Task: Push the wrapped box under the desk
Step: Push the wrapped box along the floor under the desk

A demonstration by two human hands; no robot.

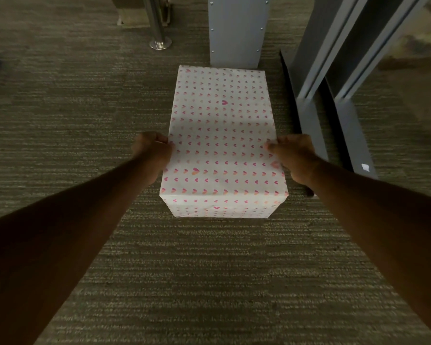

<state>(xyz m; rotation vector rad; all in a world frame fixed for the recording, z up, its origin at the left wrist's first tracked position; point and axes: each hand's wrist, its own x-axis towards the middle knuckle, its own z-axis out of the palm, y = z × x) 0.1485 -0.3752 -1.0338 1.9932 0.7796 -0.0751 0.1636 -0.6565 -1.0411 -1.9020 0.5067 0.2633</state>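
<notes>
Head view, wrapped box (222, 135) against desk panel (237, 31)

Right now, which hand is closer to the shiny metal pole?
Left. The left hand grips the heart-wrapped box's left edge, on the metal pole's side; the right hand grips the opposite edge, farther away.

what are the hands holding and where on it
Both hands, left hand and right hand, hold the wrapped box by its long sides, near the top edges.
</notes>
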